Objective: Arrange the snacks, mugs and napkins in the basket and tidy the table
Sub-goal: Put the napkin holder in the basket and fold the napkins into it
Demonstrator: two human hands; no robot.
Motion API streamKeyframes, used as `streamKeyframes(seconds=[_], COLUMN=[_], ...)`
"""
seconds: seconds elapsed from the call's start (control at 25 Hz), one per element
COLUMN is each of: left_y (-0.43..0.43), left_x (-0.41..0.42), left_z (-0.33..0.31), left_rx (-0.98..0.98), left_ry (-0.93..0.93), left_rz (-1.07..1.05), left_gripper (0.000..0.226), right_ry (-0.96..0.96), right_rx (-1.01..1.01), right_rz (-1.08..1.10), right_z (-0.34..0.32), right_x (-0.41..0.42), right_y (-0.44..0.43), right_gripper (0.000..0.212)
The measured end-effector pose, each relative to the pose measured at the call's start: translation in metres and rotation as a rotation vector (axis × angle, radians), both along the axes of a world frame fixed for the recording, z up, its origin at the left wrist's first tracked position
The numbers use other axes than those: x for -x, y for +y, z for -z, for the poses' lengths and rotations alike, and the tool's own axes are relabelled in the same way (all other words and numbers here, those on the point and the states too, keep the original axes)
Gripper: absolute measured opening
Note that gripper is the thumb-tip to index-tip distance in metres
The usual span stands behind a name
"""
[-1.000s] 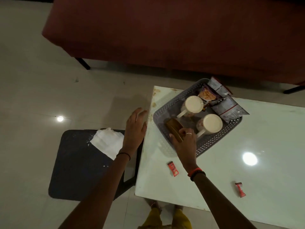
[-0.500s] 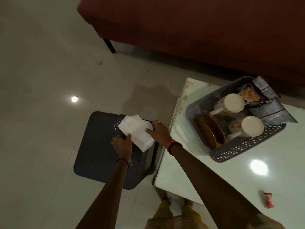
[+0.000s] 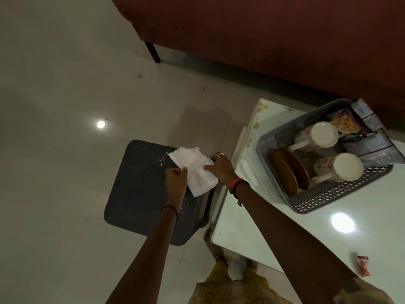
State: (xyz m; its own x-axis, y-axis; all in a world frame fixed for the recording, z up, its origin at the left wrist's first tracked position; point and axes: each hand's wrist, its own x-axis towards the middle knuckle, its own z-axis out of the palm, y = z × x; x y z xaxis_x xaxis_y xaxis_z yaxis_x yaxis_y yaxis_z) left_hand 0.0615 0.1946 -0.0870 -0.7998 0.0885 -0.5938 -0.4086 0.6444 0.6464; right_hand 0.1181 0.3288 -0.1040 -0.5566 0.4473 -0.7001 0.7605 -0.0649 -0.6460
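A white napkin (image 3: 195, 170) is held over the dark stool (image 3: 140, 189) left of the table. My left hand (image 3: 175, 179) pinches its near left edge and my right hand (image 3: 219, 166) grips its right edge. On the white table (image 3: 274, 242) stands a grey perforated basket (image 3: 324, 199). It holds two white floral mugs (image 3: 322, 134) (image 3: 344, 166), brown plates (image 3: 289, 172) standing on edge, and snack packets (image 3: 372, 148) at its far side. A small red sachet (image 3: 363, 265) lies on the table near its front right.
A dark red sofa (image 3: 263, 40) on a black leg runs along the back, close behind the basket. Glossy pale floor tiles spread to the left. My feet and yellow garment show below, between stool and table.
My right hand left the plates in the basket and crossed left to the stool. Both hands took hold of the napkin and lifted its edges. The view swung left.
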Motion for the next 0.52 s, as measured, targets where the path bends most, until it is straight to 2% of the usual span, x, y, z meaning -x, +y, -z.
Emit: streamKeyframes(seconds=[0.08, 0.16, 0.24, 0.36, 0.44, 0.52], left_y=[0.007, 0.015, 0.024, 0.044, 0.059, 0.072], left_x=[-0.002, -0.004, -0.007, -0.014, -0.023, -0.032], left_z=[-0.011, -0.028, -0.041, -0.06, -0.073, -0.084], left_rx=[-0.063, -0.118, -0.134, -0.081, -0.101, -0.175], left_ry=[0.015, 0.02, 0.017, -0.006, -0.043, -0.135], left_rz=[-0.006, 0.013, 0.111, 0.363, 0.509, 0.601], left_gripper=[0.016, 0.036, 0.052, 0.058, 0.059, 0.06], right_ry=[0.033, 0.062, 0.1, 0.183, 0.144, 0.083], right_rx=[0.058, 0.058, -0.086, -0.224, -0.272, -0.302], right_rz=[0.06, 0.057, -0.081, -0.26, -0.344, -0.428], right_z=[-0.01, -0.025, -0.039, -0.056, -0.063, -0.064], right_x=[-0.009, -0.021, -0.034, -0.058, -0.073, -0.096], right_y=[0.005, 0.011, 0.02, 0.033, 0.041, 0.052], right_gripper=[0.052, 0.061, 0.076, 0.094, 0.095, 0.086])
